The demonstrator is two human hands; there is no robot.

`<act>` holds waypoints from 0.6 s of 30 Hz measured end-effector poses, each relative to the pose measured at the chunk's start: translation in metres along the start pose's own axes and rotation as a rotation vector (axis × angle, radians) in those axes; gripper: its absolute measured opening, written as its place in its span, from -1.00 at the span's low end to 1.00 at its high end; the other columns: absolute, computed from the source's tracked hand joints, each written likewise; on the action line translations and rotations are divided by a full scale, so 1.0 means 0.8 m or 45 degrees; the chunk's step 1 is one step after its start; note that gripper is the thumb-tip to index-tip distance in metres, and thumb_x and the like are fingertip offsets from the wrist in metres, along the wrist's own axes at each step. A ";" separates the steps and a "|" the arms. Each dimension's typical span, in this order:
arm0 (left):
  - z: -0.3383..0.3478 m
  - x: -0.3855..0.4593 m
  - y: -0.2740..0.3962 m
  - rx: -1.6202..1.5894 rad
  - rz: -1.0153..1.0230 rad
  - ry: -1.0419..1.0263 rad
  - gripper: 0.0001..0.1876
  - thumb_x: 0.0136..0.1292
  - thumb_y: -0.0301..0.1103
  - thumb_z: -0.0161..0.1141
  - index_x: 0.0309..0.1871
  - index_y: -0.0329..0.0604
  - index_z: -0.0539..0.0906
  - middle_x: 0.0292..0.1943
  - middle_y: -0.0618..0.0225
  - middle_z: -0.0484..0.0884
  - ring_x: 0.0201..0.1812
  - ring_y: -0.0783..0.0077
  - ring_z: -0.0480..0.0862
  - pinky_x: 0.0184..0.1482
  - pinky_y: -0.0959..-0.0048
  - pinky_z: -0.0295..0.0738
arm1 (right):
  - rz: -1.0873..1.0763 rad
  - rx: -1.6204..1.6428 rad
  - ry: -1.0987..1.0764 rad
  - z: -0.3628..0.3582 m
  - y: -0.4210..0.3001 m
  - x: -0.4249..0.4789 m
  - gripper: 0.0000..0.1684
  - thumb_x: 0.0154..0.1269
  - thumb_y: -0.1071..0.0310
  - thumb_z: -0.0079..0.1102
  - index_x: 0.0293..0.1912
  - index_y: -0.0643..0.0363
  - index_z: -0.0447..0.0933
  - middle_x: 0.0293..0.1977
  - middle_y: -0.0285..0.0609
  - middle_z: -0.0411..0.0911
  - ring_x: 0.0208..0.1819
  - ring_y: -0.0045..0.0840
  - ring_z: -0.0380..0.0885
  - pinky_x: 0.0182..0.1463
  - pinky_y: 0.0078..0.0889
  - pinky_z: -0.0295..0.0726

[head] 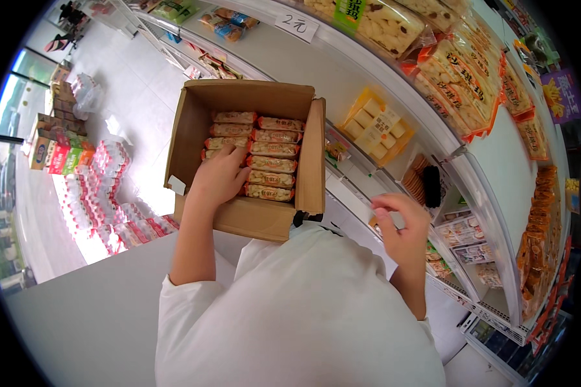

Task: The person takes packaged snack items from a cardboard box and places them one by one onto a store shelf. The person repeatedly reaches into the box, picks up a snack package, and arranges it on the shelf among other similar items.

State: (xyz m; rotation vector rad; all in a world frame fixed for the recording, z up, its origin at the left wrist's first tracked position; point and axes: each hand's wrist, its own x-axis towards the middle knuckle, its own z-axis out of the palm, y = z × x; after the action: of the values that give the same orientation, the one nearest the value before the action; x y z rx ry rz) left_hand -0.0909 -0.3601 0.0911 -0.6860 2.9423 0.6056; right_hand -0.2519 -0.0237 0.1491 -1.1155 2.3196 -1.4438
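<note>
An opened cardboard box (252,227) sits in front of my body, its flaps folded out. Inside, two columns of wrapped puffed-grain snack bars (273,164) lie in clear wrappers with orange-red ends. My left hand (222,171) reaches into the box over the lower end of the left column. Its fingertips touch the bars there; whether they grip one is hidden by the hand. Off to the right of the box, my right hand (404,222) hovers in front of the shelving, fingers curled and thumb apart, holding nothing. The nearest shelf item is a stack of round biscuits (415,180).
Tiered shelving (416,101) curves along the right, carrying large sachima bags (460,87) and a yellow pack of cake rolls (377,126). A price card (296,26) hangs on a shelf edge. Shrink-wrapped bottles (111,193) and stacked cartons (60,126) stand on the floor at left.
</note>
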 end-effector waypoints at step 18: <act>0.088 0.127 0.008 0.406 0.598 -0.156 -0.62 0.17 -0.24 0.44 0.02 -0.21 0.72 0.04 0.13 0.70 0.10 -0.03 0.75 0.09 0.06 0.72 | -0.009 0.206 -0.358 0.050 0.005 -0.017 -0.78 0.39 0.46 0.35 -0.01 0.32 0.72 -0.13 -0.03 0.77 -0.12 -0.23 0.77 0.00 -0.29 0.73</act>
State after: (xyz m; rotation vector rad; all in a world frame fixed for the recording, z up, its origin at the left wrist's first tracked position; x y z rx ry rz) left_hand -0.1873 -0.3693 0.0139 0.0728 2.9835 0.1753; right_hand -0.2239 -0.0411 0.1226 -1.1946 1.9737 -1.3503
